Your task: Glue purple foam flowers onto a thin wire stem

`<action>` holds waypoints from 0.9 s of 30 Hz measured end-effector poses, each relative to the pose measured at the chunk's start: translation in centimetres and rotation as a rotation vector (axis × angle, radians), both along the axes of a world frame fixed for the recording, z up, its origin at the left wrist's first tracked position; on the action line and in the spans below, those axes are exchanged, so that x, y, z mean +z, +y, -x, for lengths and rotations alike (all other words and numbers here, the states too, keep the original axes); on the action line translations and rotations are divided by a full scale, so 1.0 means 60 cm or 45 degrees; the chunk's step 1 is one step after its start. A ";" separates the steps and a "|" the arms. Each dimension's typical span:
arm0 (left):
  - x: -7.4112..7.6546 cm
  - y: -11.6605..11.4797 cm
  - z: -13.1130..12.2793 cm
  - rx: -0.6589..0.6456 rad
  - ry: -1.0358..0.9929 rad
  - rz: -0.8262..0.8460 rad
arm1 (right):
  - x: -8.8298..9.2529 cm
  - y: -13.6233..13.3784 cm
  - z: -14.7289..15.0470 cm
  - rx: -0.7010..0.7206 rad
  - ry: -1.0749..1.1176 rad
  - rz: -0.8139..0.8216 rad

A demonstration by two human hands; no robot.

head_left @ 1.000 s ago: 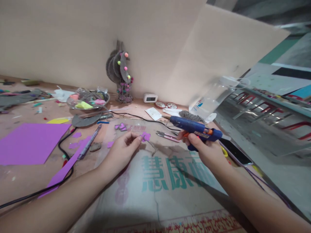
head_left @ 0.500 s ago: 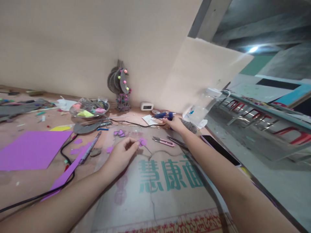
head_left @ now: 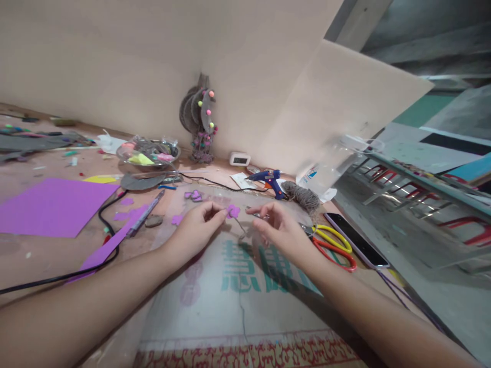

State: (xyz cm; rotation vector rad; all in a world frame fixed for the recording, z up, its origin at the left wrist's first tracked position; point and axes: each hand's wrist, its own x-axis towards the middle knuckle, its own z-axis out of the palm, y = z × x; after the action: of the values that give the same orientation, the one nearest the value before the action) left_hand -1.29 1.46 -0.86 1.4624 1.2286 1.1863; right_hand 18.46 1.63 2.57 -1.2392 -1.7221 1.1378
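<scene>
Pinched between the thumb and forefinger of my left hand (head_left: 205, 222) is a small purple flower (head_left: 233, 211), with a grey string (head_left: 241, 227) trailing down from it. Just to its right, my right hand (head_left: 274, 222) is over the small scissor-like snips, whose metal tip shows by the fingers; thumb and forefinger stay apart, and the hand's hold on them is unclear. The blue glue gun (head_left: 268, 179) lies beyond, near the ball of grey yarn (head_left: 301, 197). Scissors with yellow and red handles (head_left: 333, 245) lie beside my right wrist.
A purple sheet (head_left: 57, 207), a pen (head_left: 148, 212) and a black cable (head_left: 103, 225) lie left. Behind are a bowl of craft bits (head_left: 148, 156), a decorated grey ornament (head_left: 201, 120) and a small white clock (head_left: 240, 159). A phone (head_left: 356, 240) lies right.
My right hand has left the glue gun and come back towards the flower. The scissors' coloured handles now show. The view has shifted slightly.
</scene>
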 end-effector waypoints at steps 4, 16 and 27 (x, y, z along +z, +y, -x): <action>-0.003 0.000 0.001 -0.008 0.029 -0.049 | -0.020 -0.019 0.029 0.187 0.328 0.478; 0.003 -0.004 -0.009 -0.050 0.121 -0.011 | -0.042 0.012 0.020 -0.012 0.271 0.003; 0.002 -0.007 -0.009 -0.098 0.227 -0.005 | -0.043 0.011 0.020 -0.060 0.185 -0.026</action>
State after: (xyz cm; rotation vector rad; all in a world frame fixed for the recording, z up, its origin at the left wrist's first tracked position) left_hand -0.77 1.06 -0.76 1.6319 1.2772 1.0251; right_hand 17.29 2.28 -0.02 -1.1496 -1.5850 1.1506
